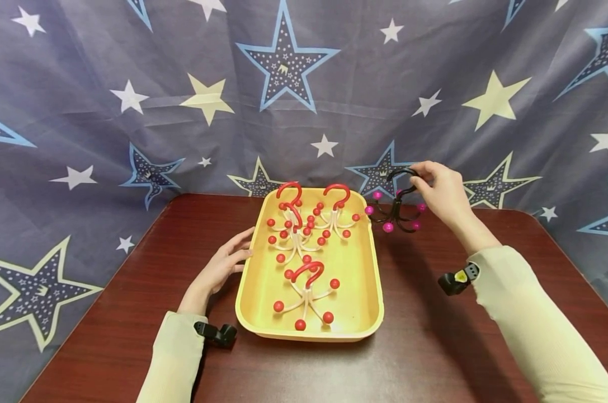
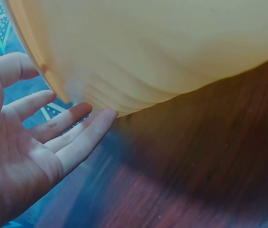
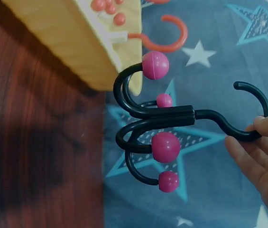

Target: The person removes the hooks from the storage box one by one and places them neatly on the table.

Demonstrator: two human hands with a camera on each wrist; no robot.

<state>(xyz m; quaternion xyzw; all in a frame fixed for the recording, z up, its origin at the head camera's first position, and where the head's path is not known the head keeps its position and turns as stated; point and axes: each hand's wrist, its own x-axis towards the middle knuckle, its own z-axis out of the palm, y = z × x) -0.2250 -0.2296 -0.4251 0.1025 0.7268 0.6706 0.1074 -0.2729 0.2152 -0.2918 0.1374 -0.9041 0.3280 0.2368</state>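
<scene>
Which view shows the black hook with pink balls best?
The right wrist view: the black hook appears large and close. The head view shows it smaller, beside the yellow tray; the left wrist view lacks it.

Your table (image 1: 409, 358) has the curtain (image 1: 304, 129) behind it and at both sides. The tray (image 1: 356, 282) sits on the table between your hands, its far end close to the back edge. Four hooks lie inside: one at the far left (image 1: 298, 193), one just before it (image 1: 296, 238), one at the far right (image 1: 335, 215) and one alone in the near half (image 1: 307, 294). Your left hand (image 1: 220, 266) is outside the tray, at its left wall. Your right hand (image 1: 442, 187) is right of the tray, holding a fifth hook (image 1: 396, 210) over the table — beside the tray's far right corner; contact with the rim cannot be determined.
</scene>
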